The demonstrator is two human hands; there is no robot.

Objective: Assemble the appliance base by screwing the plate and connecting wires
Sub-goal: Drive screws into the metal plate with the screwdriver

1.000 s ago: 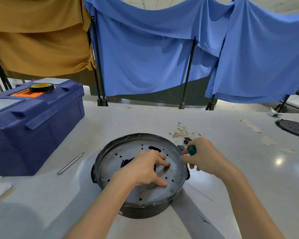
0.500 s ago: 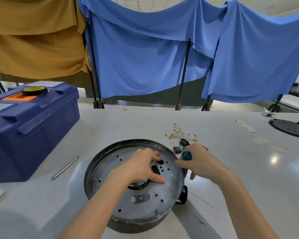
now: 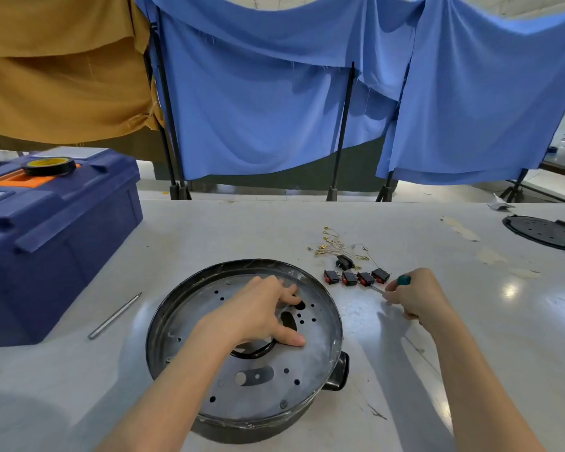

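Note:
The round black appliance base [image 3: 338, 375] lies upside down on the table, and a perforated silver plate [image 3: 261, 383] sits inside its rim. My left hand [image 3: 258, 313] rests flat on the plate with fingers spread, fingertips by an oval hole. My right hand [image 3: 416, 296] is to the right of the base, closed around a screwdriver with a teal handle [image 3: 403, 280], its tip pointing left over the table. Several red-and-black rocker switches [image 3: 356, 278] lie in a row just behind it. A bundle of thin wires with gold terminals [image 3: 335, 244] lies further back.
A dark blue toolbox [image 3: 53, 236] with a roll of black tape [image 3: 49, 166] on top stands at the left. A thin metal rod [image 3: 115, 316] lies beside it. A black perforated cover [image 3: 547, 233] sits at the far right. Blue and mustard cloths hang behind the table.
My right hand with the screwdriver has moved right, off the plate's edge and onto the table beside the switches. My left hand stays on the plate. The camera has tilted, shifting the view.

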